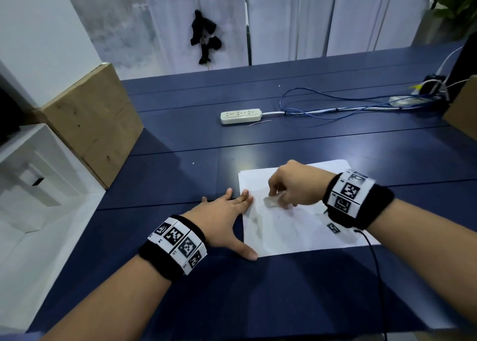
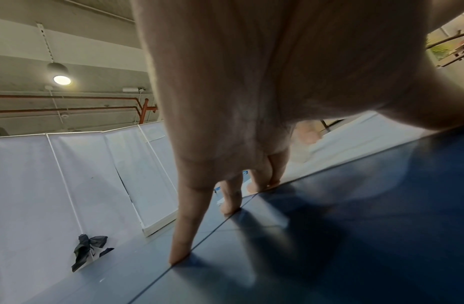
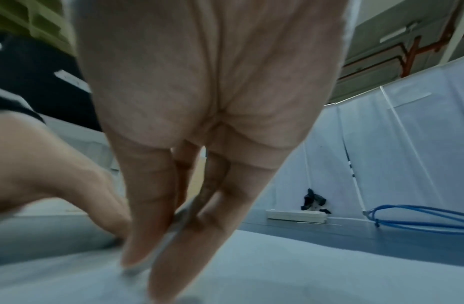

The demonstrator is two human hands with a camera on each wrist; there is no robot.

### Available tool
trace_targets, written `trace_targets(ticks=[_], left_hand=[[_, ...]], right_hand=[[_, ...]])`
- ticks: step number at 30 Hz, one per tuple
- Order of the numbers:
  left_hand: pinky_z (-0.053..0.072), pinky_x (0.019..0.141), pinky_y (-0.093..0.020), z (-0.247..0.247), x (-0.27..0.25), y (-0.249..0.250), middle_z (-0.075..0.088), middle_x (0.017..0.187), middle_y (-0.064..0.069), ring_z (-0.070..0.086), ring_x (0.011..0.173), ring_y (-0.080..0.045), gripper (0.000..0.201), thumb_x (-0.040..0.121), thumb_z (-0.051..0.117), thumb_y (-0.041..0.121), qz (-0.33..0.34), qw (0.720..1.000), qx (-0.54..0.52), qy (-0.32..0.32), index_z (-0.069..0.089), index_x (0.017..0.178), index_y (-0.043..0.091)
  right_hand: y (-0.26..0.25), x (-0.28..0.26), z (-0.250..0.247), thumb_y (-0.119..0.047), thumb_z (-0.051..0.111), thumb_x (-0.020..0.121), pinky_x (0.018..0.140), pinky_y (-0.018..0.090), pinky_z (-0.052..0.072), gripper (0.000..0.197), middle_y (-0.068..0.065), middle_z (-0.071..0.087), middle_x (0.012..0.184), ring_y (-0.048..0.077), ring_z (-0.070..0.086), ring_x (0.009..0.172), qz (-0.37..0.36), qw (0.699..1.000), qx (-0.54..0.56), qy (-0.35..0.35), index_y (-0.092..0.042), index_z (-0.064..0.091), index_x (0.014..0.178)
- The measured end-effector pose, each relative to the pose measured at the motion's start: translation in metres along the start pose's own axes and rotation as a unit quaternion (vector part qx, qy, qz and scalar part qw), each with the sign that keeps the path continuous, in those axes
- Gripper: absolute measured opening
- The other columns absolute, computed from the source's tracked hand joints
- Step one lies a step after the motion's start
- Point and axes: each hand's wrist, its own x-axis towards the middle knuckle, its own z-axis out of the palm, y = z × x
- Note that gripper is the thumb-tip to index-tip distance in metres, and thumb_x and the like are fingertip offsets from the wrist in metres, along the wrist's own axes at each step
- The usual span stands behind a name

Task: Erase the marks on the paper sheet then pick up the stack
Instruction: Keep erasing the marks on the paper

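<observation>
A stack of white paper sheets (image 1: 296,232) lies on the dark blue table (image 1: 180,180), with faint grey smudges near its left side. My left hand (image 1: 229,211) lies flat with fingers spread. Its index and middle fingertips and its thumb press the stack's left edge, and the other fingers (image 2: 181,242) rest on the table. My right hand (image 1: 280,197) is over the sheet's upper middle and pinches a small pale eraser (image 1: 271,201) down on the paper. In the right wrist view the grey eraser (image 3: 174,230) sits between thumb and fingers, blurred, touching the paper (image 3: 290,267).
A white power strip (image 1: 241,116) and loose blue cables (image 1: 335,108) lie farther back on the table. A cardboard box (image 1: 90,123) stands at the left edge and another (image 1: 464,108) at the right. A black cord (image 1: 376,263) trails from my right wrist. White screens close the back.
</observation>
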Motion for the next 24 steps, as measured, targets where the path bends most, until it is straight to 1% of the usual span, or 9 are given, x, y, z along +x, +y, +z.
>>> trace_targets(ticks=[3, 5, 7, 10, 12, 14, 16, 18, 24], left_hand=[[0.01, 0.115, -0.072, 0.001, 0.001, 0.0, -0.014, 0.163, 0.023, -0.013, 0.153, -0.014, 0.138, 0.056, 0.067, 0.089, 0.0, 1.0, 0.002, -0.001, -0.007, 0.159, 0.033], [0.01, 0.115, -0.072, 0.001, 0.001, 0.0, -0.015, 0.163, 0.023, -0.013, 0.153, -0.013, 0.138, 0.056, 0.067, 0.089, 0.001, 1.0, 0.002, -0.003, -0.007, 0.159, 0.033], [0.011, 0.115, -0.072, 0.0, 0.001, 0.001, -0.014, 0.163, 0.023, -0.013, 0.153, -0.014, 0.138, 0.057, 0.067, 0.088, 0.002, 1.0, 0.004, 0.0, -0.007, 0.159, 0.033], [0.01, 0.115, -0.072, -0.001, -0.001, 0.001, -0.012, 0.164, 0.022, -0.012, 0.153, -0.015, 0.137, 0.057, 0.067, 0.088, 0.002, 1.0, -0.001, 0.0, -0.006, 0.159, 0.033], [0.01, 0.114, -0.073, 0.0, 0.0, 0.0, -0.012, 0.164, 0.022, -0.012, 0.153, -0.015, 0.137, 0.057, 0.067, 0.088, 0.004, 1.0, -0.002, 0.002, -0.005, 0.159, 0.033], [0.01, 0.115, -0.073, 0.0, 0.0, 0.0, -0.012, 0.164, 0.022, -0.012, 0.153, -0.014, 0.137, 0.057, 0.067, 0.088, 0.003, 1.0, -0.003, 0.003, -0.005, 0.159, 0.033], [0.01, 0.115, -0.073, 0.001, 0.0, 0.0, -0.013, 0.164, 0.023, -0.012, 0.153, -0.014, 0.137, 0.057, 0.067, 0.088, 0.003, 1.0, -0.002, 0.004, -0.006, 0.159, 0.033], [0.01, 0.114, -0.073, 0.001, 0.001, 0.0, -0.014, 0.163, 0.023, -0.013, 0.153, -0.014, 0.138, 0.057, 0.067, 0.088, 0.003, 1.0, -0.001, 0.001, -0.007, 0.159, 0.033], [0.011, 0.114, -0.073, 0.001, 0.0, 0.0, -0.012, 0.164, 0.022, -0.013, 0.153, -0.015, 0.138, 0.056, 0.067, 0.089, 0.002, 1.0, -0.001, -0.001, -0.006, 0.159, 0.033]], right_hand=[[-0.005, -0.019, 0.01, -0.016, 0.076, 0.082, 0.064, 0.025, 0.059, 0.014, 0.001, 0.075, 0.078, 0.019, 0.072, 0.061, -0.043, 0.993, 0.026, -0.109, -0.017, 0.075, 0.095], [-0.008, -0.023, 0.012, -0.02, 0.077, 0.082, 0.061, 0.019, 0.057, 0.016, 0.001, 0.076, 0.078, 0.018, 0.072, 0.061, -0.047, 0.99, 0.023, -0.132, -0.017, 0.075, 0.097], [-0.008, -0.015, 0.008, -0.025, 0.076, 0.082, 0.06, 0.018, 0.054, 0.016, 0.001, 0.076, 0.078, 0.017, 0.07, 0.061, -0.035, 0.996, -0.005, -0.082, -0.016, 0.076, 0.096], [-0.004, 0.0, -0.002, -0.024, 0.071, 0.082, 0.063, 0.024, 0.051, 0.013, 0.003, 0.076, 0.08, 0.009, 0.065, 0.06, 0.017, 0.999, -0.027, 0.018, -0.016, 0.075, 0.091], [0.001, 0.001, -0.001, -0.02, 0.07, 0.081, 0.063, 0.026, 0.056, 0.009, 0.003, 0.075, 0.08, 0.017, 0.07, 0.062, 0.03, 0.999, -0.005, 0.021, -0.016, 0.074, 0.088], [0.001, -0.008, 0.004, -0.019, 0.073, 0.082, 0.062, 0.027, 0.059, 0.006, 0.001, 0.074, 0.078, 0.02, 0.072, 0.063, 0.003, 1.0, 0.018, -0.025, -0.016, 0.074, 0.088], [-0.005, -0.021, 0.009, -0.016, 0.077, 0.081, 0.059, 0.021, 0.057, 0.01, 0.002, 0.075, 0.076, 0.021, 0.072, 0.061, -0.024, 0.994, 0.033, -0.1, -0.016, 0.075, 0.091], [-0.009, -0.025, 0.011, -0.017, 0.077, 0.08, 0.059, 0.018, 0.054, 0.014, 0.003, 0.076, 0.076, 0.02, 0.071, 0.062, -0.026, 0.992, 0.021, -0.123, -0.016, 0.076, 0.094], [0.002, -0.002, 0.001, -0.029, 0.072, 0.08, 0.074, 0.027, 0.052, 0.017, 0.002, 0.075, 0.088, 0.019, 0.064, 0.084, 0.053, 0.997, -0.027, 0.052, -0.018, 0.075, 0.092]])
